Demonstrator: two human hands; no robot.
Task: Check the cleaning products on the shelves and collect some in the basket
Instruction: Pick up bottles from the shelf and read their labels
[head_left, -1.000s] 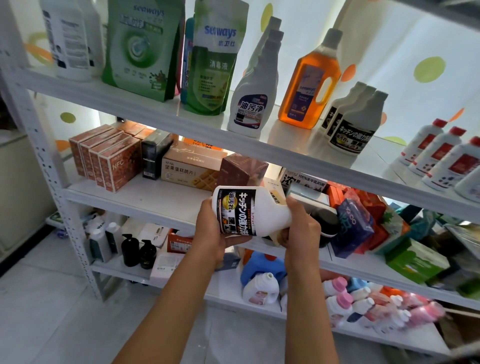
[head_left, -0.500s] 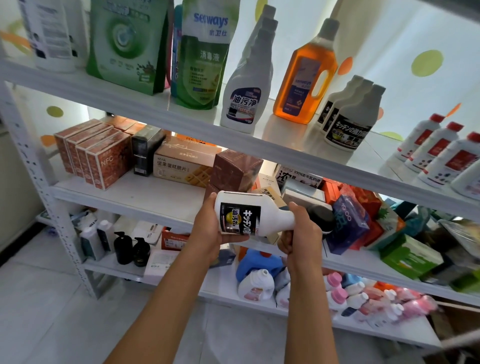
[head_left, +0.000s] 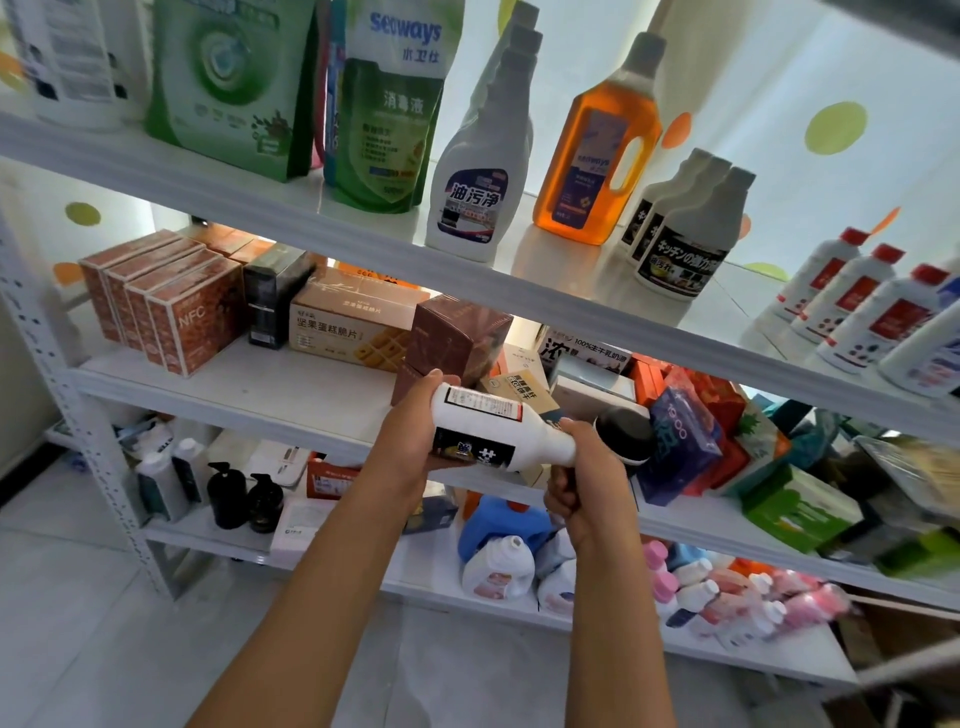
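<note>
Now both hands hold a white bottle (head_left: 493, 431) sideways before the middle shelf (head_left: 260, 400): left hand (head_left: 410, 436) grips its base, right hand (head_left: 582, 483) clasps its neck.

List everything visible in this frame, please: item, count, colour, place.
held bottle: 1, white with black label, lying sideways in both hands
green pouches: 2, top shelf, left
white spray-refill bottles: about 3, top shelf, centre
amber bottle: 1, orange, top shelf
black-label bottles: 3, white, top shelf, right of the amber bottle
red-cap bottles: at least 3, white, top shelf, far right
NFC boxes: 4, orange-brown, middle shelf, left
blue jug: 1, lower shelf
left hand: grips the bottle's base
right hand: grips its neck
</note>
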